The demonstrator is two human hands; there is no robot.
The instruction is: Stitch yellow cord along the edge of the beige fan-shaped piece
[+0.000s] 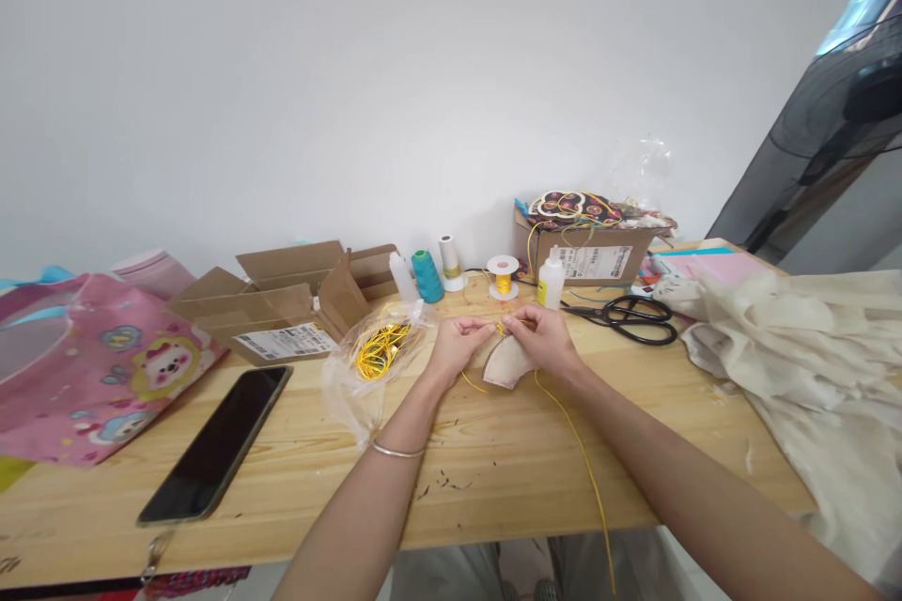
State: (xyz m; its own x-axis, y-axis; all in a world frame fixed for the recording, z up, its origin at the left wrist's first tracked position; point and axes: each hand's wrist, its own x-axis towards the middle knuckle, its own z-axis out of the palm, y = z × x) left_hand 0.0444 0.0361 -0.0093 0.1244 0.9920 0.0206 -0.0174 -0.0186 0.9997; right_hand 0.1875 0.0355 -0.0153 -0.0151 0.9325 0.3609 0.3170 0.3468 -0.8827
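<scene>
My left hand (457, 346) and my right hand (541, 338) meet over the middle of the wooden table (493, 470). Both are closed in a pinch on a yellow cord (572, 437) at the top edge of a small beige fabric piece (505, 364). My right hand also rests on that piece. The cord trails back over the table's front edge between my arms. A thin bangle (396, 451) sits on my left wrist. A clear plastic bag of yellow cord (373, 352) lies just left of my left hand.
A phone (218, 441) and pink bag (91, 366) lie left, by an open cardboard box (282, 300). Thread spools (427, 275), a glue bottle (551, 280), black scissors (627, 315) and a filled box (592, 239) stand behind. Cream cloth (810, 376) covers the right.
</scene>
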